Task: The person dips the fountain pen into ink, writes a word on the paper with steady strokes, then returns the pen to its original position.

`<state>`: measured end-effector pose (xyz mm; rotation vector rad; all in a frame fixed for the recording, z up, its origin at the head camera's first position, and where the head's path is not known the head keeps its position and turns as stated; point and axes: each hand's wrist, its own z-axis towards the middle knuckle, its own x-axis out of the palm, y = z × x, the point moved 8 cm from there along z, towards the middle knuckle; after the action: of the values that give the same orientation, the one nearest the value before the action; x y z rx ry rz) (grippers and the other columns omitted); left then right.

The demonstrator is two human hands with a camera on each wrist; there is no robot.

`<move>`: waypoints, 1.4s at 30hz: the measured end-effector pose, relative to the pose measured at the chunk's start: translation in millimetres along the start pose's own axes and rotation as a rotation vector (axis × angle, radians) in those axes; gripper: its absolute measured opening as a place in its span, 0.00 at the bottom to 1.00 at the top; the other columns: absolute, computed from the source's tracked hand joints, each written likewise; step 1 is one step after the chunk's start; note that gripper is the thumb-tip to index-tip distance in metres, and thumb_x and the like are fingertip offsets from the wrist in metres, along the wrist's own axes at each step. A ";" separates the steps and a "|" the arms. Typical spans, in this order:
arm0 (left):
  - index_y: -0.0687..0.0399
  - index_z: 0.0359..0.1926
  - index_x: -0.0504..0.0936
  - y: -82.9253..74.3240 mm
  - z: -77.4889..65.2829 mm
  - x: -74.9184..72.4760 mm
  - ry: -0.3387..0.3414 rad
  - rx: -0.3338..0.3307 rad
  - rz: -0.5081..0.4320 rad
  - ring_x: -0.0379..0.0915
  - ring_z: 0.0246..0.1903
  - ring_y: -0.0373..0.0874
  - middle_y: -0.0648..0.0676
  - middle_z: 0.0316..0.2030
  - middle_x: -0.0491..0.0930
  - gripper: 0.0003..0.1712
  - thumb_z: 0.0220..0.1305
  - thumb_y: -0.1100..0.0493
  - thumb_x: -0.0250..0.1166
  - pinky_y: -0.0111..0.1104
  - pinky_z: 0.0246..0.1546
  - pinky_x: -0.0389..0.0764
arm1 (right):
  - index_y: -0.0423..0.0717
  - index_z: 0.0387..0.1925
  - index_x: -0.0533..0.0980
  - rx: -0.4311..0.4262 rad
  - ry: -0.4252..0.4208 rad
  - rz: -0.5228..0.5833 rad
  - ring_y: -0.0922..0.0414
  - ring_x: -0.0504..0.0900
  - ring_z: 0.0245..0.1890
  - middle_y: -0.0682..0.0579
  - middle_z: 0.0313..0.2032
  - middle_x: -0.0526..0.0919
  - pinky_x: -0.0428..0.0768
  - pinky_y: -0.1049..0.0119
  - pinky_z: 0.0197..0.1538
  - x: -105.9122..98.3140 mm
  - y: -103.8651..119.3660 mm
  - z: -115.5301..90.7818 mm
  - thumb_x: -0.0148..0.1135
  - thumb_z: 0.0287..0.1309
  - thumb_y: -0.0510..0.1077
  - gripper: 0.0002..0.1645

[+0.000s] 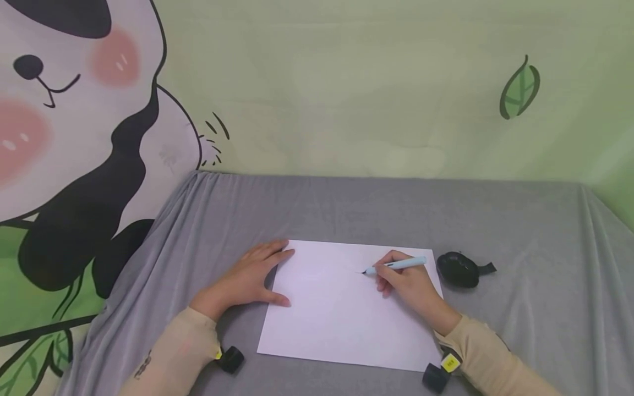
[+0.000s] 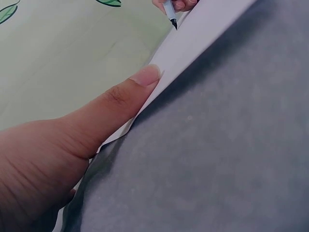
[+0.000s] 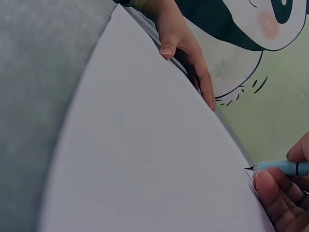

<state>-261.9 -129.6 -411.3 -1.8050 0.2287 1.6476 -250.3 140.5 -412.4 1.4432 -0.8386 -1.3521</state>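
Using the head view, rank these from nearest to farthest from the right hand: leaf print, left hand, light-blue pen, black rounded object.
1. Light-blue pen: gripped in the right hand.
2. Black rounded object: just right of the paper.
3. Left hand: at the paper's left edge.
4. Leaf print: upper right, on the backdrop.

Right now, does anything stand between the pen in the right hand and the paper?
Nothing visible does: the right hand holds the light blue pen, its tip at the white sheet. The left hand touches the sheet's left edge, and the black object lies beside its right edge.
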 end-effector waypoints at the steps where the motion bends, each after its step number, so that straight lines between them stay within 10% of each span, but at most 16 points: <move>1: 0.53 0.71 0.62 -0.3 0.1 -0.4 0.000 -0.001 -0.004 0.52 0.72 0.58 0.60 0.72 0.57 0.59 0.41 0.35 0.75 0.56 0.70 0.55 | 0.31 0.34 0.75 0.002 -0.003 0.000 0.62 0.79 0.18 0.40 0.23 0.81 0.81 0.69 0.25 -0.2 0.0 -0.2 0.60 0.61 0.36 0.08; 42: 0.53 0.71 0.62 1.1 0.6 1.2 0.004 -0.009 -0.002 0.51 0.72 0.59 0.60 0.73 0.56 0.60 0.40 0.34 0.75 0.56 0.70 0.54 | 0.30 0.33 0.74 0.066 -0.080 0.019 0.61 0.79 0.16 0.44 0.22 0.80 0.81 0.71 0.25 -8.9 -2.0 -4.6 0.58 0.62 0.36 0.09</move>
<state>-262.8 -129.7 -412.8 -1.8143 0.2210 1.6464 -247.4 150.3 -411.6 1.4353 -0.9546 -1.3870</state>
